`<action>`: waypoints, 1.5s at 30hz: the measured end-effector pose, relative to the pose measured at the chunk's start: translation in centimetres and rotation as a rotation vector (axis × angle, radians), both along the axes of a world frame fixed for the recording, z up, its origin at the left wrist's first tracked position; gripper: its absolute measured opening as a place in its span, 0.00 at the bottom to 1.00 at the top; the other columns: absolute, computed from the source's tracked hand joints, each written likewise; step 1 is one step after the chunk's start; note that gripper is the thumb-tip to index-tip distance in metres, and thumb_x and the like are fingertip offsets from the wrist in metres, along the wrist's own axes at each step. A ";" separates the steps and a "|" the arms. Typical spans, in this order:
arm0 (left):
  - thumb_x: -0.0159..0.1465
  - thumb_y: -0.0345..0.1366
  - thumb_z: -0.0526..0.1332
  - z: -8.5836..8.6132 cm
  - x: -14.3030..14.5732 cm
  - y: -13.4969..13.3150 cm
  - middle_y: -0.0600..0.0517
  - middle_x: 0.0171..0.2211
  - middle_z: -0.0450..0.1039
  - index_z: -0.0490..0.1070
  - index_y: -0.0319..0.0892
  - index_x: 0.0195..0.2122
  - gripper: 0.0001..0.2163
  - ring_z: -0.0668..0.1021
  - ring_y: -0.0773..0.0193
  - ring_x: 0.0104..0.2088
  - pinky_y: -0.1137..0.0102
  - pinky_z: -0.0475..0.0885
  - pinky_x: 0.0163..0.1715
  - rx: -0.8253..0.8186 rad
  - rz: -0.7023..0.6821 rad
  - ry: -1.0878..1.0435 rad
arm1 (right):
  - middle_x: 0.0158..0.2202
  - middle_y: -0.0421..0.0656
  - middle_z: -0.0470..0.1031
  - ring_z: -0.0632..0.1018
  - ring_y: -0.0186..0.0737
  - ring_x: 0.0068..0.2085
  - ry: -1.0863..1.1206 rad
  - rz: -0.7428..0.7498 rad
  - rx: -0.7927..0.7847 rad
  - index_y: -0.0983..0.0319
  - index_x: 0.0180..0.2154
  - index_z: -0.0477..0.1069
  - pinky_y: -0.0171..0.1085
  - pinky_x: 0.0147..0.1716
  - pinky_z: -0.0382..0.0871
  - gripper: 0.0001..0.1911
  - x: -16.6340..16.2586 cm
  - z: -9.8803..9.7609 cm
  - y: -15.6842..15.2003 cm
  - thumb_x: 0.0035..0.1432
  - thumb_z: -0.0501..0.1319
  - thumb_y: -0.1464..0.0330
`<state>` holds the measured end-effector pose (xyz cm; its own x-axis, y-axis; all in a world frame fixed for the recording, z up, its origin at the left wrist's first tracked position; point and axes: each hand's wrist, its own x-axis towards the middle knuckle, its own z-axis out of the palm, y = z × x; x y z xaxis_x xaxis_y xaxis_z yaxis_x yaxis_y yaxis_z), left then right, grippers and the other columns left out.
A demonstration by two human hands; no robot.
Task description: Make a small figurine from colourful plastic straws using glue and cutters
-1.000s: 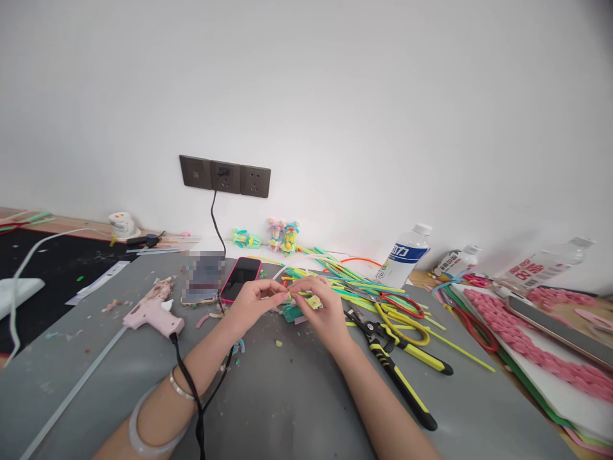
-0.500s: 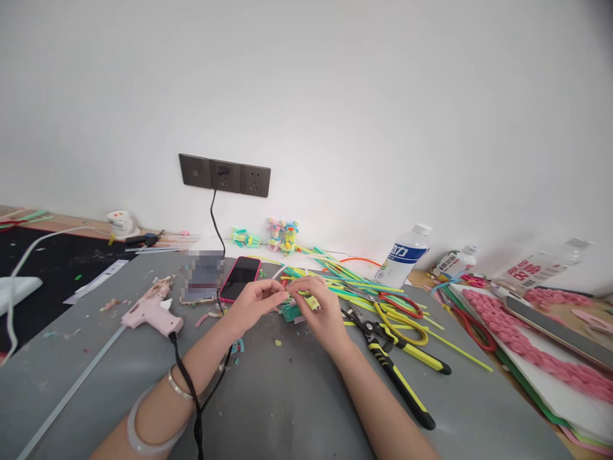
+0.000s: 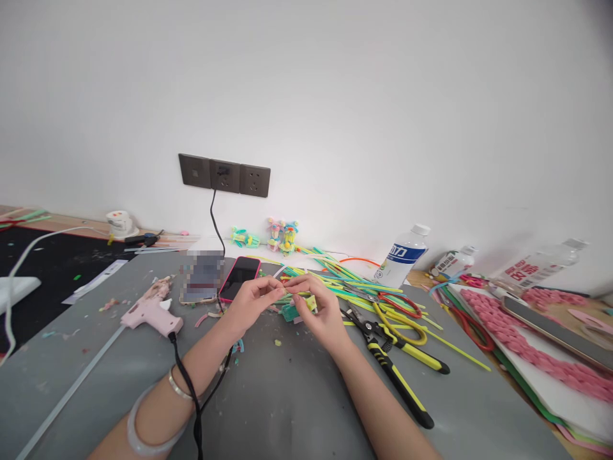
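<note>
My left hand (image 3: 253,299) and my right hand (image 3: 320,310) meet over the middle of the grey mat (image 3: 287,396), fingertips pinched together on a small yellow-green craft piece (image 3: 310,302) that is mostly hidden by my fingers. A teal scrap (image 3: 288,312) lies on the mat just under my hands. A heap of green and yellow strips (image 3: 345,281) spreads behind and to the right of my right hand.
A pink glue gun (image 3: 149,312) lies at left, its black cord crossing my left wrist. Two phones (image 3: 239,278) sit behind my hands. Black-and-yellow pliers (image 3: 395,374) and yellow-handled scissors (image 3: 407,332) lie to the right. Bottles (image 3: 401,255) and a board of pink pieces (image 3: 527,345) stand further right.
My hands have stayed together on the small piece, with my right fingers shifting slightly toward the left. Nothing else on the table has moved.
</note>
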<state>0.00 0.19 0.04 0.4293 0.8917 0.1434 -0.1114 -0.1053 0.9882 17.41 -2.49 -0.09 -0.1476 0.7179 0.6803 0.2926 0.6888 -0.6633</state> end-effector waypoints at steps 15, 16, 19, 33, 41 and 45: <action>0.54 0.51 0.70 -0.5 0.3 0.3 0.56 0.23 0.62 0.75 0.39 0.27 0.18 0.60 0.72 0.23 0.74 0.53 0.22 -0.172 -0.007 -0.022 | 0.36 0.43 0.79 0.78 0.44 0.42 -0.036 -0.064 -0.026 0.58 0.31 0.69 0.44 0.43 0.67 0.07 -0.2 -1.3 0.6 0.61 0.64 0.70; 0.54 0.51 0.70 -0.5 0.2 0.4 0.55 0.23 0.62 0.76 0.38 0.27 0.18 0.60 0.72 0.23 0.74 0.53 0.22 -0.176 -0.012 -0.012 | 0.36 0.43 0.79 0.78 0.44 0.42 -0.026 -0.056 -0.040 0.58 0.32 0.69 0.44 0.43 0.67 0.06 -0.2 -1.3 0.6 0.61 0.64 0.70; 0.54 0.51 0.70 -0.4 0.0 0.5 0.54 0.24 0.65 0.77 0.38 0.27 0.18 0.61 0.72 0.23 0.74 0.54 0.22 -0.181 -0.010 0.019 | 0.35 0.43 0.79 0.78 0.45 0.42 0.004 -0.043 -0.069 0.58 0.31 0.70 0.44 0.43 0.68 0.06 -0.2 -1.2 0.7 0.61 0.65 0.68; 0.55 0.53 0.68 -0.2 -0.1 0.6 0.56 0.21 0.65 0.76 0.39 0.28 0.18 0.62 0.71 0.21 0.73 0.60 0.24 -0.127 0.023 0.057 | 0.33 0.44 0.79 0.79 0.43 0.37 0.067 -0.025 -0.102 0.58 0.30 0.73 0.40 0.35 0.72 0.06 0.1 -1.0 0.8 0.60 0.65 0.65; 0.54 0.53 0.69 -0.1 -0.1 0.5 0.56 0.22 0.65 0.76 0.39 0.27 0.19 0.62 0.72 0.21 0.73 0.61 0.24 -0.125 0.025 0.069 | 0.32 0.44 0.79 0.78 0.42 0.35 0.044 -0.033 -0.111 0.58 0.30 0.74 0.39 0.32 0.69 0.06 0.1 -0.8 0.7 0.61 0.64 0.67; 0.55 0.53 0.68 -0.3 -0.1 0.5 0.56 0.23 0.65 0.75 0.39 0.27 0.19 0.62 0.72 0.21 0.73 0.60 0.23 -0.137 0.015 0.069 | 0.32 0.43 0.79 0.78 0.42 0.35 0.028 -0.040 -0.111 0.58 0.31 0.74 0.39 0.33 0.69 0.06 0.3 -0.7 0.6 0.61 0.63 0.67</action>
